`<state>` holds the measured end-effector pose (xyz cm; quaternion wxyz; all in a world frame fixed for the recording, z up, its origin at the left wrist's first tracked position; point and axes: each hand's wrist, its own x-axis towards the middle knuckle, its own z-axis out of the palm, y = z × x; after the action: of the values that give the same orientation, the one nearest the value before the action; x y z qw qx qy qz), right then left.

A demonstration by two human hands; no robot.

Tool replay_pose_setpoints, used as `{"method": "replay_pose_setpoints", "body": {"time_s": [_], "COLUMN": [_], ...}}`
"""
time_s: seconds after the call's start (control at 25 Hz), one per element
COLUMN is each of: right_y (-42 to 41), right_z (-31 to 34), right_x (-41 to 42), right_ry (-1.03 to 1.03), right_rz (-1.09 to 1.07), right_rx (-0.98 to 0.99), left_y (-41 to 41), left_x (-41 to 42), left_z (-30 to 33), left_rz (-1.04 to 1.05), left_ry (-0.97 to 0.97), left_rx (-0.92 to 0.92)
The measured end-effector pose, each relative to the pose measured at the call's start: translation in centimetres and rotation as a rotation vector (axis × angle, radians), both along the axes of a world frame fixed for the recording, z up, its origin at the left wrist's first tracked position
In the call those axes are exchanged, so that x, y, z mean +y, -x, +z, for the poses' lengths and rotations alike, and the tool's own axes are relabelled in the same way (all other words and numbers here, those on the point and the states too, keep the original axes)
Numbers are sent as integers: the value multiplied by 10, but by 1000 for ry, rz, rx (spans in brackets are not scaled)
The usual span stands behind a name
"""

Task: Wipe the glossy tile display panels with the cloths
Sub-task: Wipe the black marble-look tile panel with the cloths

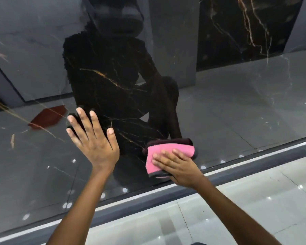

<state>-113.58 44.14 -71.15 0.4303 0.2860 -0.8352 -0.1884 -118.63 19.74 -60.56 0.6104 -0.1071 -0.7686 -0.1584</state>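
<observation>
A glossy black tile panel [42, 152] with gold veins fills most of the head view and mirrors the room and a crouching person. My left hand [94, 138] lies flat on it with fingers spread and straight. A folded pink cloth [168, 152] with a dark edge sits low on the panel, near its bottom edge. My right hand [177, 165] presses the cloth against the tile with straight fingers laid over its lower half.
A grey and white bottom rail [184, 190] runs diagonally under the panel. Below it lies a pale glossy floor [219, 218] with light spots. Another black veined panel [240, 29] stands at the upper right. A red shape [48, 117] shows as a reflection at left.
</observation>
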Motion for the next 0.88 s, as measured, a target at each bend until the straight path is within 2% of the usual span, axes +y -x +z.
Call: {"method": "replay_pose_setpoints", "body": {"time_s": [0.04, 0.08, 0.2, 0.24, 0.28, 0.32, 0.36, 0.44, 0.52, 0.56, 0.6, 0.64, 0.68, 0.76, 0.8, 0.84, 0.88], "right_y": [-1, 2, 8, 11, 14, 15, 16, 7, -9, -10, -5, -1, 5, 14, 17, 17, 13], "right_z": [6, 25, 128, 150, 155, 141, 109, 17, -39, -40, -27, -5, 25, 75, 80, 71, 45], "right_x": [11, 19, 44, 47, 43, 34, 21, -5, -2, 13, 29, 40, 48, 49, 38, 22, 5], "right_ry": [-29, 53, 721, 885, 955, 916, 777, 277, -174, -263, -291, -211, 1, 601, 809, 840, 682], "right_rz": [38, 90, 153, 149, 126, 114, 109, 52, 9, 34, 69, 96, 107, 79, 47, 26, 12], "right_rx": [-10, 25, 160, 199, 227, 234, 205, 57, -130, -160, -105, -48, 13, 99, 111, 130, 107], "left_y": [0, 1, -5, -10, -15, -19, -22, -24, -22, -21, -20, -18, -15, -12, -12, -11, -9], "left_x": [-1, -2, 8, 14, 21, 25, 25, 20, 16, 16, 18, 20, 23, 26, 27, 28, 28], "left_z": [0, 1, 0, -8, -21, -37, -54, -82, -97, -100, -104, -108, -111, -113, -113, -114, -114], "left_rz": [0, 11, 3, -13, -29, -44, -56, -62, -75, -77, -73, -59, -41, -20, -17, -23, -34], "left_ry": [7, 4, -90, -108, -93, -52, 0, 78, 104, 107, 108, 104, 91, 55, 48, 52, 63], "left_rx": [9, 9, -72, -123, -180, -223, -246, -272, -285, -279, -263, -238, -217, -189, -177, -167, -161]}}
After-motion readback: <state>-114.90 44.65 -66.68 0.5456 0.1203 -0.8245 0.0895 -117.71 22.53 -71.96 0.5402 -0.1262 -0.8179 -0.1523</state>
